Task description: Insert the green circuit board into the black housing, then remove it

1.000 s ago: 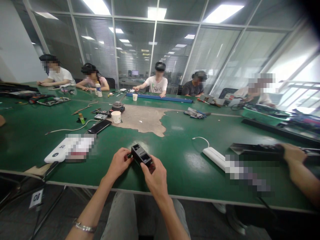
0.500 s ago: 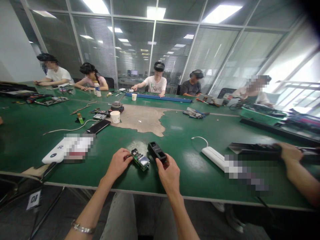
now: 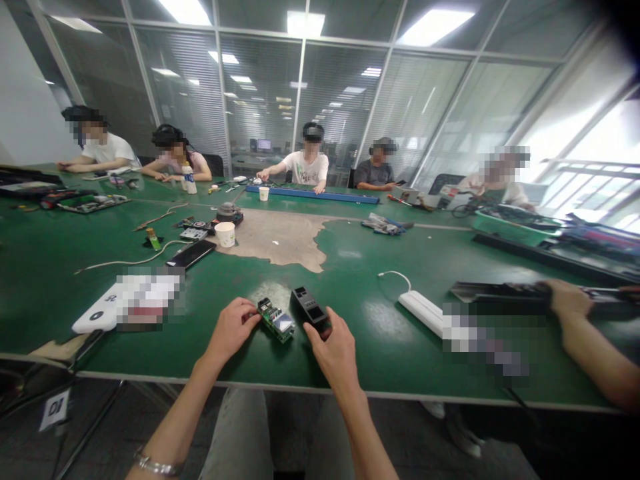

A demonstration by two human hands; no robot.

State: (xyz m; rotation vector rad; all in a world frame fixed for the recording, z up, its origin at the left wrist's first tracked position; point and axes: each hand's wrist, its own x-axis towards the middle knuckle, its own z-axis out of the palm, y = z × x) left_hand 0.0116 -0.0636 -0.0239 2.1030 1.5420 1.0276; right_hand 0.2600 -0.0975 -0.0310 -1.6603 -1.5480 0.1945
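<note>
My left hand (image 3: 234,335) has its thumb and curled fingers closed at the left edge of a green circuit board (image 3: 277,321). The board carries a small screen at its near end and several components at its far end. Just right of it, a black plastic housing (image 3: 309,308) with cut-outs in its face is gripped by my right hand (image 3: 336,343). The thumb lies on its near side and the fingers are round the right edge, partly hidden. A narrow gap separates the board from the housing, low over the green table (image 3: 370,360).
On the left lie a white power bank-like device (image 3: 97,313), a phone (image 3: 191,255) and a paper cup (image 3: 225,235). A white strip with a cord (image 3: 423,312) lies at right, near a co-worker's hand (image 3: 567,300) on a dark rail. Several people sit opposite.
The view has shifted a little to the right. The black housing has tilted slightly in my right hand; my left hand stays at the circuit board.
</note>
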